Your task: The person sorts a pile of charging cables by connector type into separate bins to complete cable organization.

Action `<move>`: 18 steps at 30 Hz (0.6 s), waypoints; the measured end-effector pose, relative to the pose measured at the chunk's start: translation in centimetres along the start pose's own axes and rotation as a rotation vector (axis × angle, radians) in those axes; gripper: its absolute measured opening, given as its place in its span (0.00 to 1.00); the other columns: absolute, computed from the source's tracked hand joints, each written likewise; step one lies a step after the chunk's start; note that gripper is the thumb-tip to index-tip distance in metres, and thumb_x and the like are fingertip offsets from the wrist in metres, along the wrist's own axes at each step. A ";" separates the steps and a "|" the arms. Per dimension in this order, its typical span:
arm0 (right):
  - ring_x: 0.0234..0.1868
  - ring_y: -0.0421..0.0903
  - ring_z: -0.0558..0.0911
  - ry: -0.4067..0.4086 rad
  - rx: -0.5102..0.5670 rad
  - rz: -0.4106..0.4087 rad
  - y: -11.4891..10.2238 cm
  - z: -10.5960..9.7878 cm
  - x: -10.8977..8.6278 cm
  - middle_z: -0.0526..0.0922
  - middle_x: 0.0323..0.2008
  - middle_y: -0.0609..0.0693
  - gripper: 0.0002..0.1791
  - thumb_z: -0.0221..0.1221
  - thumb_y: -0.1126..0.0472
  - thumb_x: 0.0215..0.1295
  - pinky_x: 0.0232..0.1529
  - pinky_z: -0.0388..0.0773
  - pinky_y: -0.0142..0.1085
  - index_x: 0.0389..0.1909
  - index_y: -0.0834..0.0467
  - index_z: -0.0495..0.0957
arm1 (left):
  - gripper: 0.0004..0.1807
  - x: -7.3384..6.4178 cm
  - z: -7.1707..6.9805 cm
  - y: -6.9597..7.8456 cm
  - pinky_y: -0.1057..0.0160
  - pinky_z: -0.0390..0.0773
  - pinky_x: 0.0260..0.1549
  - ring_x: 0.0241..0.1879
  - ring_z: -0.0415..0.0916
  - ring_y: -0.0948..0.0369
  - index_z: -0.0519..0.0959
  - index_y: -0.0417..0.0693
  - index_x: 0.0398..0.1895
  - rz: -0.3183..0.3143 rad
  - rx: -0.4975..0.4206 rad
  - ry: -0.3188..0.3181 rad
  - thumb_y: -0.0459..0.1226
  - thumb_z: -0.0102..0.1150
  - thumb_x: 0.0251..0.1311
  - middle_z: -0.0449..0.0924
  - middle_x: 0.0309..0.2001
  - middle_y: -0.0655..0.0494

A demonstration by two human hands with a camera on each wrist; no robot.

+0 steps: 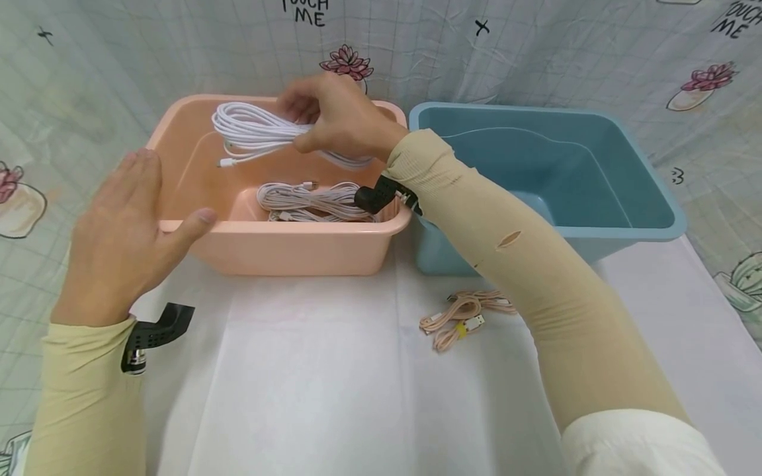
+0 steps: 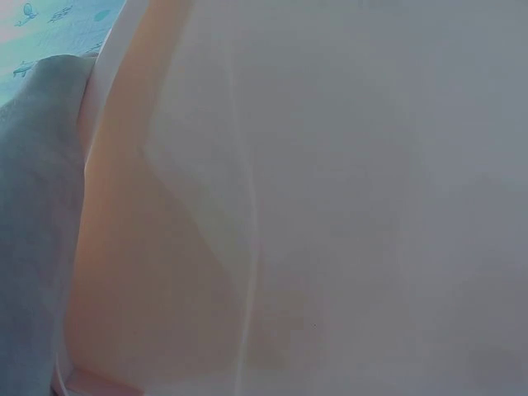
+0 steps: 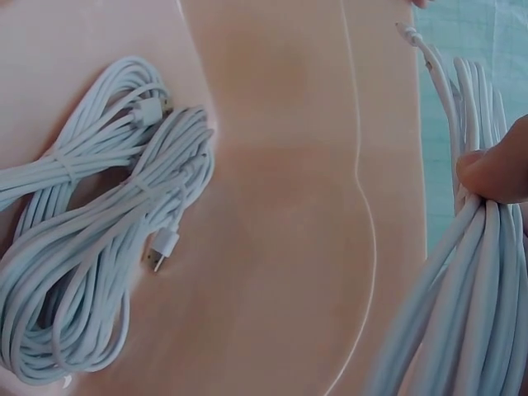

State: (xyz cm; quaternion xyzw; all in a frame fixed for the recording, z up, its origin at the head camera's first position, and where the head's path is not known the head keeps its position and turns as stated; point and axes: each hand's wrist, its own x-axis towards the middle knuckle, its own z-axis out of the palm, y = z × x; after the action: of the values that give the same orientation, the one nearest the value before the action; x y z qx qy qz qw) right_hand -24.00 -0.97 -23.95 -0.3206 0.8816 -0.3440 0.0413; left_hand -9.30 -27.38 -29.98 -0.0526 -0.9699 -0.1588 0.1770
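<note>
My right hand pinches a coiled white USB cable at its middle, over the back of the peach bin. In the right wrist view the thumb presses across the strands of that coil. Below it, on the bin's floor, lie bundled white cables with USB plugs showing. My left hand rests on the bin's left rim, fingers straight and thumb over the front corner. The left wrist view shows mostly the bin's inner wall.
To the right stands a blue bin, partly behind my right forearm. In front of it, beige cables lie on the white table cover, one with a yellow tie. A patterned sheet hangs close behind both bins.
</note>
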 end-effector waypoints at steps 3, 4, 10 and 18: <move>0.49 0.38 0.78 -0.004 0.017 -0.006 0.2 0.1 0.1 0.81 0.48 0.45 0.26 0.69 0.65 0.49 0.52 0.75 0.23 0.53 0.49 0.80 | 0.52 0.1 0.2 0.0 0.34 0.54 0.70 0.76 0.53 0.41 0.53 0.39 0.76 0.017 -0.006 0.018 0.66 0.50 0.60 0.57 0.74 0.35; 0.49 0.38 0.78 -0.010 0.021 -0.008 0.2 0.0 0.1 0.81 0.48 0.45 0.26 0.69 0.64 0.50 0.52 0.75 0.23 0.53 0.49 0.80 | 0.51 0.1 0.2 0.0 0.34 0.54 0.71 0.75 0.53 0.41 0.53 0.39 0.75 0.023 -0.010 0.023 0.65 0.50 0.60 0.58 0.73 0.35; 0.46 0.37 0.80 -0.048 0.008 -0.023 0.2 0.0 0.1 0.83 0.45 0.44 0.23 0.69 0.60 0.51 0.50 0.77 0.23 0.51 0.50 0.81 | 0.52 0.1 0.1 -0.1 0.39 0.50 0.75 0.76 0.51 0.42 0.51 0.41 0.77 0.020 -0.020 0.015 0.65 0.49 0.60 0.55 0.75 0.37; 0.45 0.37 0.81 -0.051 0.044 -0.016 0.1 0.0 0.0 0.84 0.44 0.45 0.20 0.70 0.60 0.51 0.49 0.78 0.24 0.49 0.50 0.82 | 0.52 0.2 0.0 0.0 0.39 0.50 0.75 0.76 0.51 0.41 0.51 0.39 0.76 0.018 -0.019 0.018 0.65 0.49 0.60 0.55 0.75 0.36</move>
State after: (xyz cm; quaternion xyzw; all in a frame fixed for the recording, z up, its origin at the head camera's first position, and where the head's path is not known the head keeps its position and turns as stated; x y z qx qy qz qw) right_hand -24.07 -0.89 -24.04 -0.3354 0.8698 -0.3556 0.0679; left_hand -9.45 -27.37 -29.93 -0.0617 -0.9662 -0.1670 0.1866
